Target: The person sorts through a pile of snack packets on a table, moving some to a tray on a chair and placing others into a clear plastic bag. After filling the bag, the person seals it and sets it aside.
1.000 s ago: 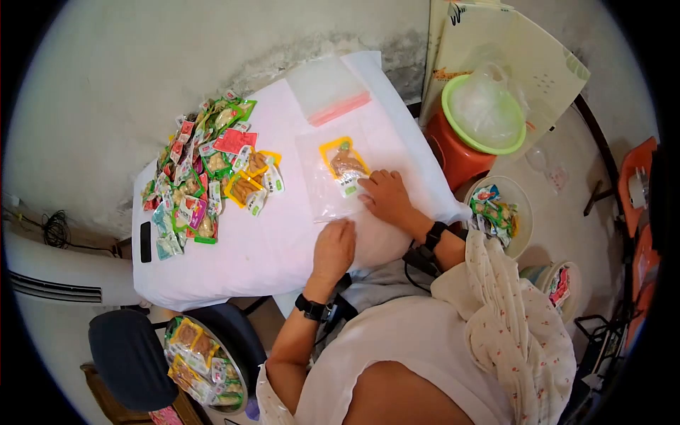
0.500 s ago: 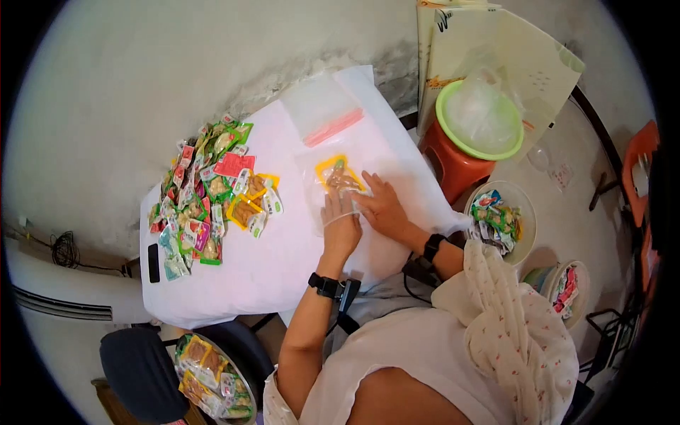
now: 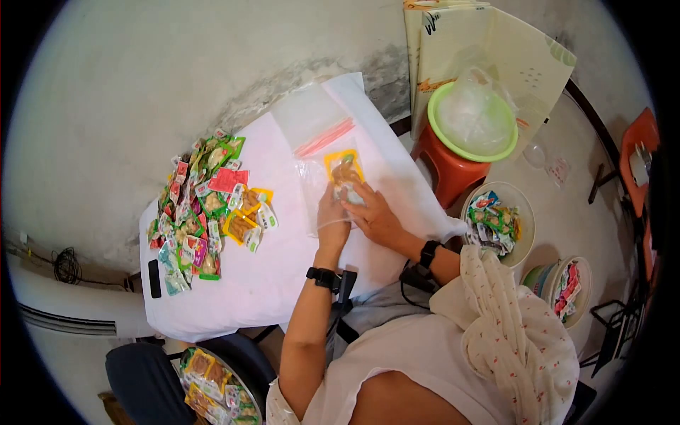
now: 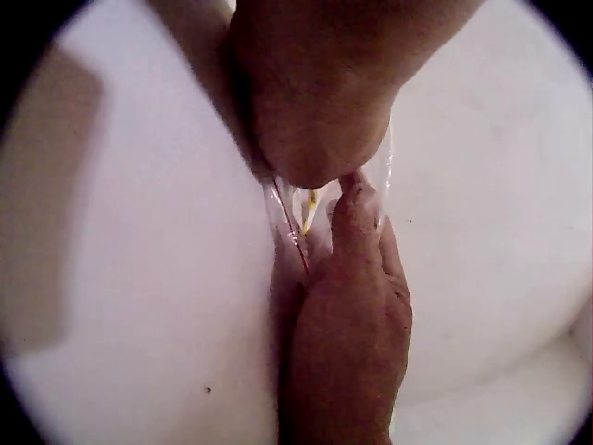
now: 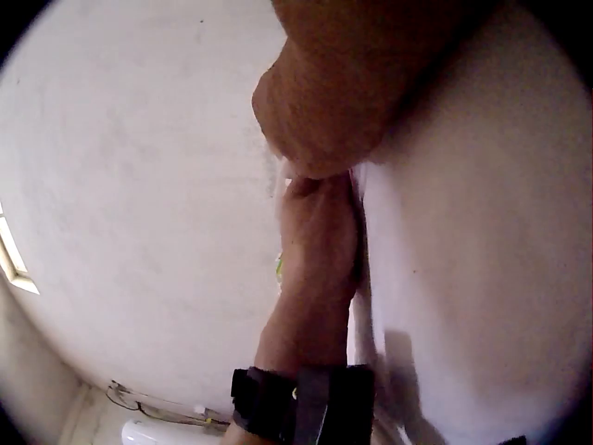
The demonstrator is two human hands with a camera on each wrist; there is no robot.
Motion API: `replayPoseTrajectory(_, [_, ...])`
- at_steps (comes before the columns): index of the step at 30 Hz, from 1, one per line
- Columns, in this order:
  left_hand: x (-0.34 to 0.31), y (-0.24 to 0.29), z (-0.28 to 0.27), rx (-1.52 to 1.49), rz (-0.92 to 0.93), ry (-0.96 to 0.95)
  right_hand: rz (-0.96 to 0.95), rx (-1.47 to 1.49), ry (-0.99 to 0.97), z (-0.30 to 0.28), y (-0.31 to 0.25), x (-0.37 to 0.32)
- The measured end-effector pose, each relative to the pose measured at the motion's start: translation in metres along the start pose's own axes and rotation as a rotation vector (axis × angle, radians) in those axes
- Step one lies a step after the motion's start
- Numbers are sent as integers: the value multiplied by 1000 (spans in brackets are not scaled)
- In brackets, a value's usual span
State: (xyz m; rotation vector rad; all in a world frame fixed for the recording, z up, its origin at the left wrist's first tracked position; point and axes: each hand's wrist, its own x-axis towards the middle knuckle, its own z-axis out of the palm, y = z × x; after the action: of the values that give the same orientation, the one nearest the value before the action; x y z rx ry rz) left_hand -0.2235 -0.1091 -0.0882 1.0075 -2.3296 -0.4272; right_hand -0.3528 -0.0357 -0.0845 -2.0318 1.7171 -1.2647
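Observation:
A clear zip bag (image 3: 309,185) lies on the white-covered table, with a yellow-edged snack packet (image 3: 344,167) showing through or over its film. My left hand (image 3: 333,218) reaches up to the packet's lower left, and a curved edge of the bag crosses it near the wrist. From the other side my right hand (image 3: 377,217) meets it, fingers over the packet's bottom. In the left wrist view the right hand (image 4: 347,320) pinches the bag's open edge, where a thin red line runs. The left hand's fingertips are hidden; I cannot tell what they hold.
More flat bags (image 3: 312,117) with pink zip strips lie at the table's back. A heap of snack packets (image 3: 195,205) and a black phone (image 3: 154,279) are on the left. A green basin (image 3: 433,117) sits on a red stool (image 3: 450,177); a packet-filled bucket (image 3: 528,230) stands right.
My left hand came from the table's front edge up to the bag and packet. The right hand shifted further over the packet's lower end, and the two hands now meet there.

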Motion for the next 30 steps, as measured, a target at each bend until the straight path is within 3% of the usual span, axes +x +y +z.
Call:
replayPoseTrajectory(2, [3,6,-3,116,-91,74,26,-6,-11,0,-1,0])
replayPoseTrajectory(5, [5,4,-2,-6,-127,126,25,10,10,2,2,-2])
replayPoseTrajectory(9, [8,6,-6,70,-60,139,22,-16,-4,2,1,-2])
replayPoseTrajectory(12, [15,11,-9,91,-174,97,18,-17,4,2,2,-2])
replayPoseTrajectory(14, [22,14,-12,178,-315,-39,4,-15,18,2,2,-2])
replayPoseTrajectory(17, [28,16,-14,237,-370,-159,1,-23,25,1,2,-1])
replayPoseTrajectory(21, [24,11,-9,257,-321,-139,5,-21,28,1,1,-2])
replayPoseTrajectory(24, [10,10,-7,371,-181,-118,10,-16,49,4,6,-3])
replayPoseTrajectory(26, [-10,8,-8,382,9,-9,2,6,31,8,12,-5])
replayPoseTrajectory(30, [-52,26,-26,349,-37,-7,1,5,29,9,14,-5])
